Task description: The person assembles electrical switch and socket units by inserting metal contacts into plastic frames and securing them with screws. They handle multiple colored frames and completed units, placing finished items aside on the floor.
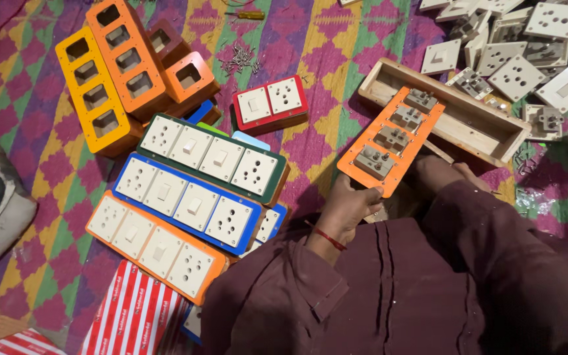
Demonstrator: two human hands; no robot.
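Note:
My left hand (348, 205), a red thread at its wrist, grips the near end of an orange faceplate (389, 141). The plate lies back side up, showing several grey switch and socket modules fitted in a row. Its far end rests on an open wooden box (488, 135) lying on the patterned cloth. My right hand (463, 174) is just right of the plate's near end, mostly covered by my maroon sleeve. What it holds is hidden.
Finished boards lie to the left: green (212, 158), blue (185, 204), orange (152, 246) and a small red one (271, 105). Empty orange and yellow frames (110, 69) sit beyond. Screws (238, 59), a screwdriver (248, 14), loose white sockets (527, 59), striped packets (133, 309).

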